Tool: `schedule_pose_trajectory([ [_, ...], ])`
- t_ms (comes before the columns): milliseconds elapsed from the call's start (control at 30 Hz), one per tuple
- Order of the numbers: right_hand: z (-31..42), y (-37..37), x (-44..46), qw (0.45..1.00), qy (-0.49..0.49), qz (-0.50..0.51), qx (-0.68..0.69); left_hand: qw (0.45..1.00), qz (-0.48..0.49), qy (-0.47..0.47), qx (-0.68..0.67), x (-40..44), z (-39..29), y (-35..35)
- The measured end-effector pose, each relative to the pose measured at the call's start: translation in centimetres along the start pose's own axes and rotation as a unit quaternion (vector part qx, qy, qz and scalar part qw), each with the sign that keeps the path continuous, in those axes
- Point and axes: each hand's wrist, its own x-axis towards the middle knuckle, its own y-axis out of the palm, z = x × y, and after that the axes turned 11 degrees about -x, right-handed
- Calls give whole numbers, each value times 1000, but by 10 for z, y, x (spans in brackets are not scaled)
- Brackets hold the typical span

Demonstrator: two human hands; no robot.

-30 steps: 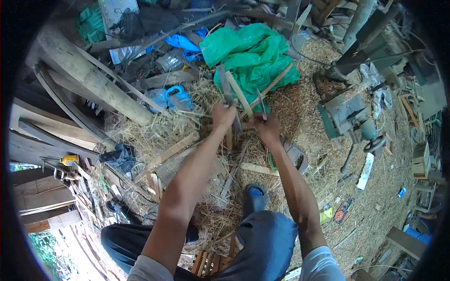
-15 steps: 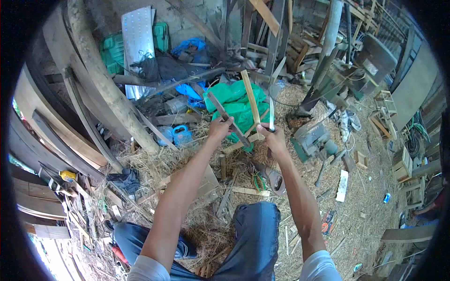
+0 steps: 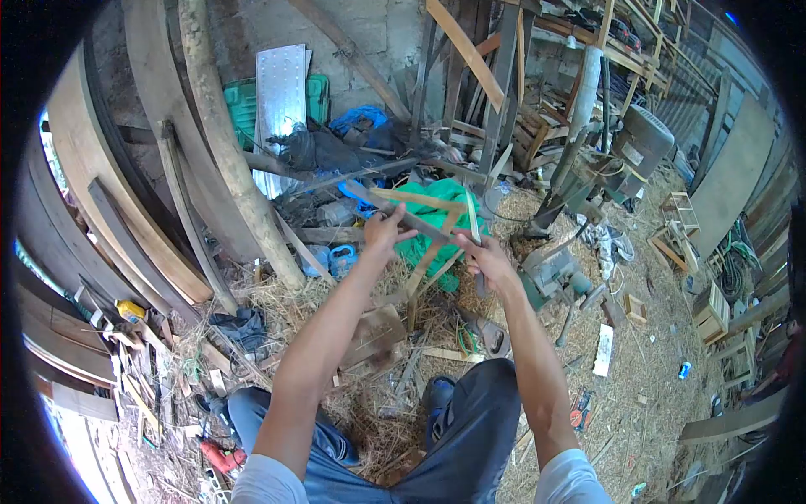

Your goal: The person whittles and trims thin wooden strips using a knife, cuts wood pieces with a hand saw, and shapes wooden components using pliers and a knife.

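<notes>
One dark strip (image 3: 426, 228) grasped by left fingers (image 3: 393, 217); blade (image 3: 473, 212) by right fingers (image 3: 472, 245) — straw-strewn ground (image 3: 651, 349); leaning planks (image 3: 117, 181).

Head-worn view, forward and steeply down

The plastic sheet (image 3: 432, 252) is green, the bottle (image 3: 130, 311) yellow, the trousers (image 3: 474, 420) dark blue

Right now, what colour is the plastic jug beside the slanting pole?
The plastic jug is light blue, best seen in the head view.
</notes>
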Motion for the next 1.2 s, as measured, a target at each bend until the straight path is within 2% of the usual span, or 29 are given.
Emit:
schedule_pose_trajectory([
  [67, 3, 6, 5, 1000, 1, -24, 0, 998, 43, -10, -42, 2, -3, -5],
  [133, 4, 11, 14, 994, -22, -92, -61, 997, 53, -19, -44, -3, -3, 1],
  [200, -6, 1, 22, 992, -4, -121, -44, 993, 89, -9, -80, -1, 4, 8],
  [267, -24, -15, 31, 953, -33, -270, -135, 991, 123, -36, -48, 10, 15, 10],
  [333, -50, -42, 40, 897, -152, -378, -171, 982, 152, -73, 81, 17, 30, 13],
  [400, -76, -82, 44, 882, -73, -418, -205, 974, 160, -124, 107, 26, 48, 6],
  [433, -93, -103, 46, 881, -66, -420, -209, 966, 159, -146, 139, 31, 60, -2],
  [467, -123, -128, 54, 911, -35, -374, -169, 958, 159, -169, 170, 37, 76, -9],
  [500, -137, -138, 51, 913, -7, -379, -150, 963, 147, -152, 165, 47, 99, -19],
  [567, -171, -156, 45, 913, 30, -384, -131, 957, 118, -176, 197, 50, 133, -31],
  [633, -220, -174, 48, 872, -48, -348, -342, 941, 98, -194, 259, 61, 172, -50],
  [667, -245, -180, 55, 874, -39, -345, -340, 939, 95, -202, 262, 68, 195, -60],
  [733, -280, -183, 68, 854, -9, -320, -409, 890, 96, -147, 422, 76, 231, -69],
  [767, -298, -187, 73, 856, 0, -317, -407, 860, 94, -81, 494, 80, 249, -73],
  [800, -293, -176, 75, 828, 35, -310, -466, 858, 94, -92, 497, 81, 261, -72],
  [833, -288, -164, 77, 795, 69, -299, -523, 834, 97, -53, 541, 81, 267, -67],
  [867, -287, -153, 80, 798, 78, -295, -520, 807, 102, -12, 581, 85, 275, -64],
  [900, -287, -142, 83, 771, 0, -381, -510, 777, 126, 6, 616, 94, 290, -69],
  [933, -293, -132, 88, 755, -36, -421, -502, 776, 128, -4, 618, 95, 297, -68],
  [967, -298, -123, 93, 735, -72, -458, -494, 755, 99, 47, 646, 97, 304, -66],
  [1000, -306, -115, 97, 780, -71, -392, -482, 732, 69, 97, 671, 96, 309, -65],
  [1033, -313, -106, 100, 821, -68, -324, -466, 731, 69, 87, 673, 100, 315, -67],
  [1067, -319, -97, 101, 823, -62, -320, -466, 726, 63, 60, 682, 108, 319, -67],
  [1133, -335, -79, 97, 947, 38, -104, -301, 719, 60, 20, 692, 120, 325, -68],
  [1167, -349, -67, 89, 949, 52, -97, -295, 719, 74, 43, 690, 120, 325, -74],
  [1200, -362, -57, 85, 960, 78, -37, -265, 720, 86, 72, 685, 122, 327, -79],
])
